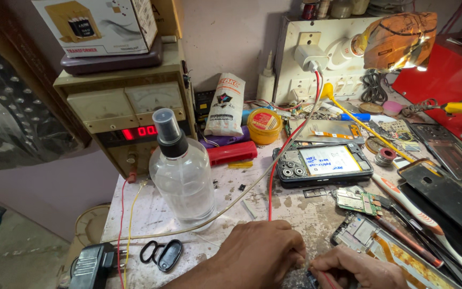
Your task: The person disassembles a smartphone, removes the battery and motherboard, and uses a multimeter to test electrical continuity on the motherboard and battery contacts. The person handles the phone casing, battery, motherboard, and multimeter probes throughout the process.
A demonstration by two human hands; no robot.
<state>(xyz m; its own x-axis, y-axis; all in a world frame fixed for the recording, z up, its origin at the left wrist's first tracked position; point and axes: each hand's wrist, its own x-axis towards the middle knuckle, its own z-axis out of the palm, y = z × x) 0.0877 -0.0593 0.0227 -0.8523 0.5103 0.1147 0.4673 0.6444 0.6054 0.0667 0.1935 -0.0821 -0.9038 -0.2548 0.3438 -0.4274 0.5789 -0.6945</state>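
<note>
Both hands are at the bottom edge of the bench. My left hand [260, 254] is curled into a loose fist, pressing down on something small that it hides. My right hand [356, 269] pinches a thin red-tipped probe at the end of the red wire [270, 182], touching a small dark part between the two hands. An opened phone [322, 164] lies face down beyond them, battery and cameras showing. A green circuit board [357, 200] rests just right of the wire.
A clear spray bottle [182, 168] stands left of centre. Behind it is a beige power supply [126, 115] with a red display. A toothbrush [421, 218], screwdriver, phone parts and a lit lamp [399, 40] crowd the right side.
</note>
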